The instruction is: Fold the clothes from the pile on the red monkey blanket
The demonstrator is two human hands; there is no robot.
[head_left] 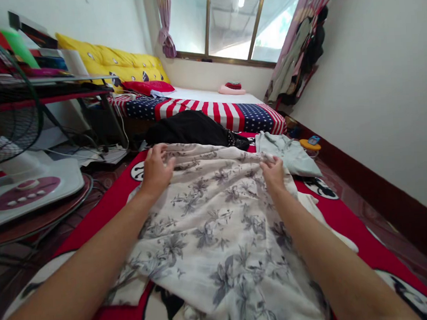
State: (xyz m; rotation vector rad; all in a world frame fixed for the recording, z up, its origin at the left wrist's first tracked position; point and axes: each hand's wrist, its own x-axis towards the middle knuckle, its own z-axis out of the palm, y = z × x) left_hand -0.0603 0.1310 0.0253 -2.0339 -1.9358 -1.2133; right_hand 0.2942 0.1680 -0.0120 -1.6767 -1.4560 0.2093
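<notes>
A pale floral garment (216, 226) with grey flower prints is spread wide in front of me, its surface lightly wrinkled. What looks like a sleeve pokes out at its lower left. My left hand (159, 172) grips the far left part of its top edge, fingers bent over the cloth. At the far right of that same edge, my right hand (273, 174) pinches the fabric between thumb and fingers. Black clothing (191, 128) lies in a heap just beyond the garment. A folded light grey-green shirt (287, 152) rests past my right hand.
Beneath the clothes is a red mat (106, 221) with black-and-white patterns. An electric fan (30, 187) stands close on the left, beside a cluttered desk (51, 87). A bed with a flag-patterned cover (204, 108) spans the back. Clothes (297, 57) hang at the right wall.
</notes>
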